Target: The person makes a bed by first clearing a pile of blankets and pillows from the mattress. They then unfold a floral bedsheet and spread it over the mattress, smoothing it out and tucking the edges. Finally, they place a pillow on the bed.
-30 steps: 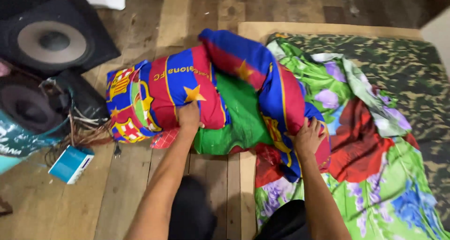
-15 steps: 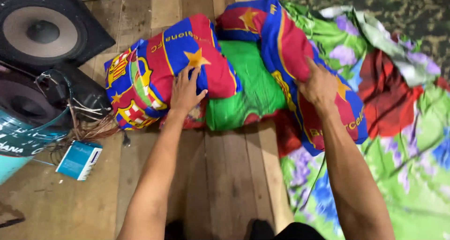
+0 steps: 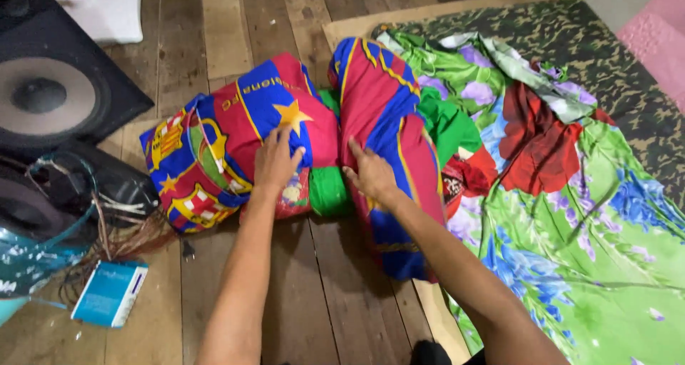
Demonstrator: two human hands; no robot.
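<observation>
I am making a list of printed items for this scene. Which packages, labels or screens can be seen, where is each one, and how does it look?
Small carton: lies flat on the wooden floor at lower left, beside tangled wires; rectangular, light blue with a white panel.
Teal printed wrapper or bag: at the left edge, partly cut off; teal with white markings.
No screens or signs show.

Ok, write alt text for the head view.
Both hands press flat on red-and-blue crested bedding: the left hand on a stuffed pillow, the right hand on a folded cover. A green floral sheet lies alongside, a speaker opposite.
</observation>
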